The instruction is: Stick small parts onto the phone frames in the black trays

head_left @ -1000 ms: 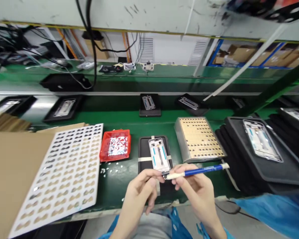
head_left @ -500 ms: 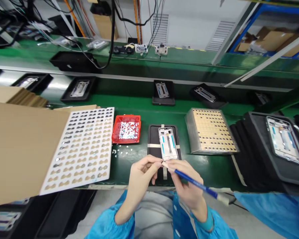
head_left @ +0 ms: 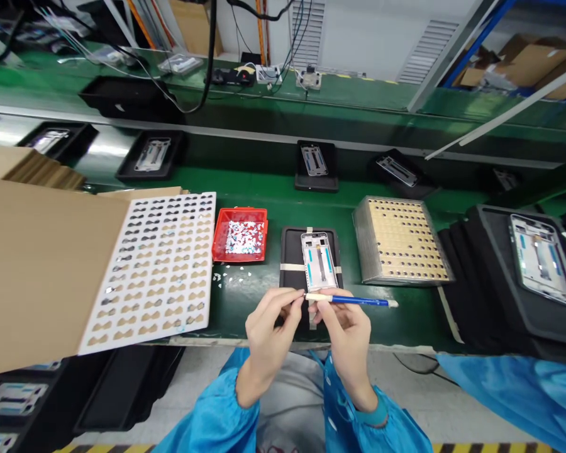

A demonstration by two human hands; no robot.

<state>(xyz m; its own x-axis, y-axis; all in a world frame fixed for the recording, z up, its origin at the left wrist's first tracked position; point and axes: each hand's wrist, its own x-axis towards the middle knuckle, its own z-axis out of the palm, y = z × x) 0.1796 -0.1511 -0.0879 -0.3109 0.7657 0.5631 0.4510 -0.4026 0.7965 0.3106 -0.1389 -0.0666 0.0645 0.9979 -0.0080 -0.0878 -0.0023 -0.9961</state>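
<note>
The right hand [head_left: 346,330] grips a blue pen [head_left: 353,301]; the left hand [head_left: 271,321] pinches at its tip, just below the phone frame [head_left: 319,261].

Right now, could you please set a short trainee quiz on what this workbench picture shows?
1. True or false: the right hand holds the blue-handled pen-like tool roughly level, its pale tip toward the left hand.
2. What lies directly left of the black tray with the white phone frame?
A. the perforated gold metal plate
B. the small red plastic tray of tiny silvery parts
C. a cardboard box
3. Fill in: the white die-cut sheet rests on brown ____.

Key: 1 true; 2 B; 3 cardboard.
</note>
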